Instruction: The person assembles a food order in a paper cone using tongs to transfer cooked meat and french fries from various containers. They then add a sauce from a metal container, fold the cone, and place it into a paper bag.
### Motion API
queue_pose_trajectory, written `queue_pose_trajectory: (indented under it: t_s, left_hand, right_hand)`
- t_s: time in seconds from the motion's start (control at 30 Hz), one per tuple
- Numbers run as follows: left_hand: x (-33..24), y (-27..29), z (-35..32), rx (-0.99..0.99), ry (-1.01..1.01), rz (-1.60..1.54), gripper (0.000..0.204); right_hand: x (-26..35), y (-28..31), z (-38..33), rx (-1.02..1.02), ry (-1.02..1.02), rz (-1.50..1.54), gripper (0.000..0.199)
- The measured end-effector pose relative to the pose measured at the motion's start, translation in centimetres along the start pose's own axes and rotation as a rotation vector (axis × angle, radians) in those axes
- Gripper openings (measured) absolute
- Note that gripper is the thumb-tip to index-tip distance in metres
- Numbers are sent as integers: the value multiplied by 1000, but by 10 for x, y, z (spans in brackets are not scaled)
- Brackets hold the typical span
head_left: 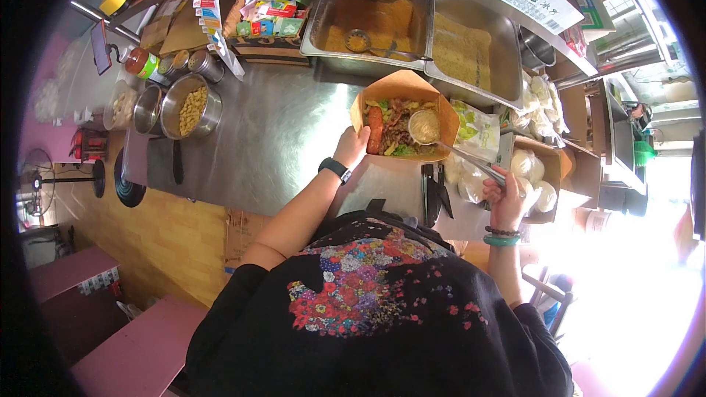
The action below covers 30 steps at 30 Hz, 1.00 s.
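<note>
My left hand (351, 148) grips the left edge of an open brown paper food box (401, 82) above the steel counter. Inside the box lie a reddish sausage (375, 130), chopped brown food and bits of green. My right hand (506, 192) is closed around the long metal handle of a ladle (424, 127). Its round bowl, full of a pale tan filling, is over the right part of the food; whether it touches the food I cannot tell.
Behind the box stand two steel pans (368, 11) (463, 37) of tan, grainy contents; another ladle (358, 41) rests in the left one. A steel bowl of yellowish pieces (193, 110) and a cleaver (176, 162) are at left. White bagged items (526, 165) fill a carton at right.
</note>
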<state>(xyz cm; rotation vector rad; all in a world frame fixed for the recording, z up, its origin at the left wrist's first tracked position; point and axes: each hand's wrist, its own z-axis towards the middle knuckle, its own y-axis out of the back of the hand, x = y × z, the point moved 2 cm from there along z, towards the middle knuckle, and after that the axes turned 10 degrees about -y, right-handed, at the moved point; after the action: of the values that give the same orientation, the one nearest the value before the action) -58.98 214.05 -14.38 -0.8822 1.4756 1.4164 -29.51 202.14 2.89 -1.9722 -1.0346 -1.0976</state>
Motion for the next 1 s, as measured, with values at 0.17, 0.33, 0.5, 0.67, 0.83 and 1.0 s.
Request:
queue_pose_trajectory:
  t_s: [0.17,0.33,0.5,0.67,0.83,1.0]
  left_hand:
    - [-18,5,0,53,38,-56,42]
    - [-3,2,-2,42,56,-138,45]
    - [9,-4,0,34,107,-138,49]
    - [-4,3,0,117,126,-150,48]
    - [-34,11,-4,169,179,-226,45]
    - [-40,13,-6,157,183,-231,42]
  right_hand:
    - [-4,-22,0,1,72,31,35]
    - [2,-17,3,12,42,-16,34]
    - [-3,-27,11,86,38,-51,34]
    - [12,-21,14,44,76,-136,34]
    - [19,-19,12,3,85,-145,34]
    - [26,-18,9,41,46,-246,35]
